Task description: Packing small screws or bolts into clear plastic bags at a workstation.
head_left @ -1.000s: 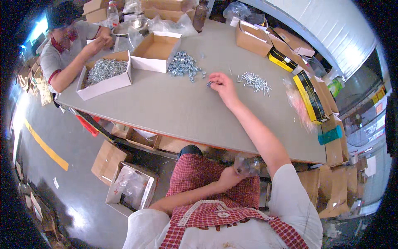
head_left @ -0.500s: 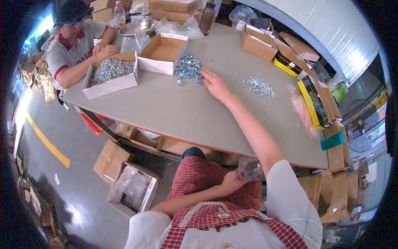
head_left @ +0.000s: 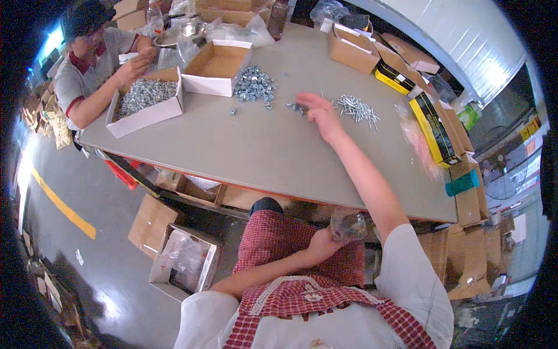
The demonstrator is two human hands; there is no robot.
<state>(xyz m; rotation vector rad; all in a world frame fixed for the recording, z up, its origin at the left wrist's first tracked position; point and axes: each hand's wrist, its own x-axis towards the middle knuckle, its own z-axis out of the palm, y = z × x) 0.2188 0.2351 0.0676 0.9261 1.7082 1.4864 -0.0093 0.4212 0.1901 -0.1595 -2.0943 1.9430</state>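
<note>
Clear bag [head_left: 347, 224] in left hand [head_left: 321, 244], box of screws [head_left: 145, 100], empty box [head_left: 218, 67]

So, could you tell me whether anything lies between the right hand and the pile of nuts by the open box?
Nothing visible does. The right hand hovers over bare table; a few loose nuts lie before the pile of nuts.

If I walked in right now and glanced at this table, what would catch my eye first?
Probably the right hand stretched far out over the grey table, between a heap of shiny nuts and a scatter of screws. Down in the lap, the left hand holds a small clear plastic bag. At the far left corner, another person works beside a white box full of metal parts.
</note>
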